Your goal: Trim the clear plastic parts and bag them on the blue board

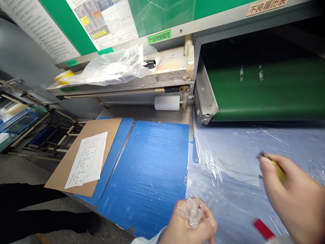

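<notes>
My left hand [190,222] is closed around several small clear plastic parts [194,211], just above the near edge of the blue mat. My right hand [291,193] grips a small yellow-handled tool [279,170] with a dark metal tip; its exact kind is partly hidden by the fingers and blur. Under both hands spreads a bluish plastic sheet [228,203]. A red bar-shaped object [264,228] lies on it, left of my right wrist. Two small clear pieces, one clear piece [241,73] beside another clear piece [260,73], lie on the green conveyor belt [279,91].
Left of the sheet lies a blue mat [149,162], then brown cardboard [59,169] with printed papers [88,159]. Behind stand a white roll [167,103] and a shelf holding a clear plastic bag [114,66]. The conveyor's metal frame [205,98] juts out. A person's dark-clothed leg [50,220] shows lower left.
</notes>
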Demonstrator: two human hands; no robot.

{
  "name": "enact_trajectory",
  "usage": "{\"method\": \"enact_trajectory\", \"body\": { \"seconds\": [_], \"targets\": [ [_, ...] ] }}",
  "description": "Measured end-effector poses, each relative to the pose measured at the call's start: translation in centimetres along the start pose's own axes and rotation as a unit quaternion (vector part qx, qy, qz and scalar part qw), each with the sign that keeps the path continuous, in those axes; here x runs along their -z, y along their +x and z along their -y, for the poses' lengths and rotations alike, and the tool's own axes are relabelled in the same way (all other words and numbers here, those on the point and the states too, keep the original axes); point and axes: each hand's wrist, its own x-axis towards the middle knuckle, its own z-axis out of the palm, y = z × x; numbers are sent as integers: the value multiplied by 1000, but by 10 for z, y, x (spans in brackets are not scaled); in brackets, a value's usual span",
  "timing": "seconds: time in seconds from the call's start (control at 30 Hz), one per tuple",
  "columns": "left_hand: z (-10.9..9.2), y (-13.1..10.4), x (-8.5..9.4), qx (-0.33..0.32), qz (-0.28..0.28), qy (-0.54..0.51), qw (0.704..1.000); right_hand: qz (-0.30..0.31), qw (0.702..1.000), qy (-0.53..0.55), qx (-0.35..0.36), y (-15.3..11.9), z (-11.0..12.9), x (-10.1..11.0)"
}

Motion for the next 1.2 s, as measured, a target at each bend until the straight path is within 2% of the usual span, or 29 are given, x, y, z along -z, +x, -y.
{"method": "enact_trajectory", "body": {
  "seconds": [0.03, 0.1, 0.17, 0.27, 0.37, 0.47, 0.53, 0.63, 0.7, 0.8, 0.83, 0.93, 1.0, 1.1, 1.2],
  "targets": [
    [5, 4, 2, 6, -18, -5, 1000, 20, 998, -53, -20, 22, -1, -8],
    [15, 12, 6, 23, -53, -22, 998, 99, 992, -84, 10, 63, 6, -32],
    [23, 20, 11, 40, -79, -63, 994, 161, 980, -114, 20, 92, 18, -60],
    [29, 30, 18, 31, -116, -161, 980, 227, 965, -133, 7, 111, 32, -93],
    [33, 38, 25, 25, -141, -233, 962, 265, 955, -131, -7, 114, 32, -102],
    [35, 46, 29, 57, -132, -259, 955, 272, 956, -114, -14, 112, 22, -95],
    [36, 51, 29, 69, -120, -262, 955, 252, 963, -88, -28, 110, 13, -88],
    [35, 59, 26, 54, -109, -244, 962, 209, 976, -10, -62, 102, 0, -74],
    [32, 63, 22, 29, -108, -214, 970, 202, 974, 77, -73, 89, -5, -61],
    [24, 67, 13, -9, -106, -166, 980, 233, 942, 233, -59, 59, -1, -41],
    [21, 67, 9, -16, -86, -154, 984, 250, 926, 278, -51, 48, 3, -34],
    [13, 62, -4, -7, 21, -146, 989, 297, 880, 368, -37, 20, 17, -22],
    [9, 56, -10, 2, 44, -139, 989, 311, 864, 393, -40, 8, 23, -18],
    [6, 49, -12, -21, -40, -76, 996, 288, 871, 395, -55, 0, 22, -18],
    [5, 46, -6, -42, -127, 0, 991, 219, 910, 347, -53, -1, 16, -18]
  ]
}}
